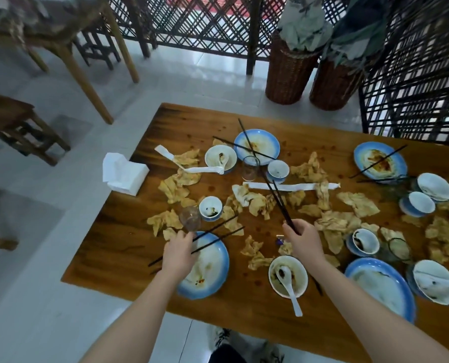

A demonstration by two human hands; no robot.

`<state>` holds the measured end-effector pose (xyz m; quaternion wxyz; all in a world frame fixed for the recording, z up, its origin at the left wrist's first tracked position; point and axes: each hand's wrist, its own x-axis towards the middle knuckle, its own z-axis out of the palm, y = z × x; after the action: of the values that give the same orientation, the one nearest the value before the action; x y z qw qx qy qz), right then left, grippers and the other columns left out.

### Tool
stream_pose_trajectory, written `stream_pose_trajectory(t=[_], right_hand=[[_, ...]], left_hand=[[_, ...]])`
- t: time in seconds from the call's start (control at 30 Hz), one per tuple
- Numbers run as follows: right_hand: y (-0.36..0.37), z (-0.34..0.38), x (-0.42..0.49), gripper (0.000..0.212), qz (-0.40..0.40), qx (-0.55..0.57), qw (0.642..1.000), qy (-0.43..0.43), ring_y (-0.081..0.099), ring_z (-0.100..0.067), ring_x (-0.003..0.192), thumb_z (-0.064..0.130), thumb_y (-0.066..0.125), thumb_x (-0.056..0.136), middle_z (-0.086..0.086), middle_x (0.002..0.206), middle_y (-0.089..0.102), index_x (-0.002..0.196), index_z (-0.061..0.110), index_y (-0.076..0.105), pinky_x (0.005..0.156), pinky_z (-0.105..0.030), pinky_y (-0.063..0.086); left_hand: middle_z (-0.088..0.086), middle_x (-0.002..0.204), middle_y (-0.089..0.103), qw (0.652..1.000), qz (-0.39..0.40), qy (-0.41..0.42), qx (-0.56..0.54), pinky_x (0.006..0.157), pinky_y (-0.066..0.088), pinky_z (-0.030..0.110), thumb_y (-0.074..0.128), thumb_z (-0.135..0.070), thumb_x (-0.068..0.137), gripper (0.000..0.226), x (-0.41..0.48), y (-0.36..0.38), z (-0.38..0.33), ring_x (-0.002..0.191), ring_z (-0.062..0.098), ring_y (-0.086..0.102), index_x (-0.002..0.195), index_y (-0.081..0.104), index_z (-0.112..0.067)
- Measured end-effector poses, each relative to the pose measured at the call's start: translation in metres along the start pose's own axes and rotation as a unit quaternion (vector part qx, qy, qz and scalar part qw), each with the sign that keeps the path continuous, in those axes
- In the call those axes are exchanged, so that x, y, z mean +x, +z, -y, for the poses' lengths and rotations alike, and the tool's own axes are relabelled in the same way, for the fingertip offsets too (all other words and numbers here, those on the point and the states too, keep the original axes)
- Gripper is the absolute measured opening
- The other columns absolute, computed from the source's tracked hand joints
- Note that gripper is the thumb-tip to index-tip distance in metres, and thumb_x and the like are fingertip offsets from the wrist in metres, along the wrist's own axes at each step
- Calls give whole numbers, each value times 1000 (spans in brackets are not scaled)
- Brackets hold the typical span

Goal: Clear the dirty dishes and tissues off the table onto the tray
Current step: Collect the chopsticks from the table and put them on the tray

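- L hand (179,248) is covering 2nd chopstick pair (226,237) on near plate (213,271); can't tell if pinching.
- R hand (300,238) is gripping black chopsticks (282,206), fingers curled round.
- Prob. gathering chopsticks; next needing firm L pinch.
- Tissues (359,203) are lying farther out; tray not in view.

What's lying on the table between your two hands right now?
Head view: between left hand and right hand lie a crumpled stained tissue, the far ends of the left chopsticks, and the spotted table.

— Any writing to read here?
— None. The plates (257,146), bowls (287,276) and tissues (357,203) show no lettering, and the purple scrap (279,241) is too blurred.
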<state>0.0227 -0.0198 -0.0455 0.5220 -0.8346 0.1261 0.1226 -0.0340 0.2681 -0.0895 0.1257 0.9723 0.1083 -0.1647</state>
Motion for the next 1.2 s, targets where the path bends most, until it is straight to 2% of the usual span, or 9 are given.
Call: stream_pose_trajectory(t=[0.17, 0.3, 0.43, 0.53, 0.7, 0.83, 0.93, 1.07, 1.2], right_hand=[[-12, -7, -1, 6, -5, -21, 1000, 8, 57, -14, 63, 20, 58, 94, -3, 74, 63, 93, 16, 62, 54, -22, 43], [-23, -6, -4, 9, -1, -5, 1000, 6, 60, -21, 70, 20, 57, 94, -8, 81, 65, 98, 14, 63, 57, -28, 46], [-38, -3, -9, 11, 2, 3, 1000, -3, 62, -19, 77, 21, 57, 94, -3, 87, 65, 101, 14, 63, 64, -28, 48], [-54, -2, -12, 13, 6, 21, 1000, -6, 61, -16, 80, 21, 57, 94, 0, 87, 65, 103, 14, 63, 72, -31, 52], [-73, 9, -6, 8, -8, 40, 999, -12, 54, -9, 63, 24, 57, 94, 4, 72, 61, 95, 19, 63, 52, -18, 38], [-82, 27, 15, 11, -30, 54, 998, -14, 54, -14, 61, 24, 57, 94, -2, 71, 61, 89, 18, 64, 56, -27, 42], [-86, 35, 30, 10, -71, 67, 995, -4, 55, -13, 61, 24, 58, 94, -2, 73, 64, 89, 20, 65, 51, -21, 42], [-92, 34, 47, 6, -92, 70, 993, 1, 55, -13, 62, 22, 60, 93, 0, 72, 62, 90, 20, 65, 44, -10, 38], [-94, 21, 64, 5, -108, 65, 991, 53, 55, 4, 78, 21, 63, 89, 18, 84, 61, 92, 26, 63, 55, -9, 38]], left_hand=[[-4, 114, 54, 999, -25, 10, 29, 85, 36, 31, 48, -20, 97, 23, -1, 7, 0, 109, 19, 47, 119, 53, -25], [-2, 101, 58, 998, -50, 35, 4, 74, 37, 30, 45, -21, 100, 11, -7, -7, -7, 96, 19, 55, 105, 54, -21], [1, 96, 58, 990, -91, 82, -70, 72, 46, 34, 41, -18, 101, 17, -9, -32, -32, 86, 22, 57, 107, 57, -16], [0, 90, 50, 986, -101, 88, -101, 66, 41, 31, 39, -10, 101, 16, -2, -52, -54, 80, 19, 52, 104, 52, -19], [4, 90, 52, 988, -95, 63, -107, 72, 48, 42, 44, -19, 101, 10, 26, -81, -81, 81, 24, 53, 92, 43, -15], [2, 94, 61, 984, -89, 96, -121, 74, 52, 42, 52, -23, 97, 8, 63, -104, -91, 82, 20, 58, 100, 55, -16], [5, 102, 63, 988, -79, 101, -86, 77, 53, 42, 52, -17, 96, 14, 103, -121, -93, 88, 23, 60, 109, 57, -15], [3, 98, 66, 989, -45, 123, -69, 52, 44, 30, 51, -18, 95, 12, 162, -138, -103, 71, 17, 56, 104, 57, -23], [0, 107, 67, 988, -13, 144, -57, 48, 41, 24, 58, -19, 92, 24, 216, -142, -121, 73, 16, 60, 115, 57, -25]])
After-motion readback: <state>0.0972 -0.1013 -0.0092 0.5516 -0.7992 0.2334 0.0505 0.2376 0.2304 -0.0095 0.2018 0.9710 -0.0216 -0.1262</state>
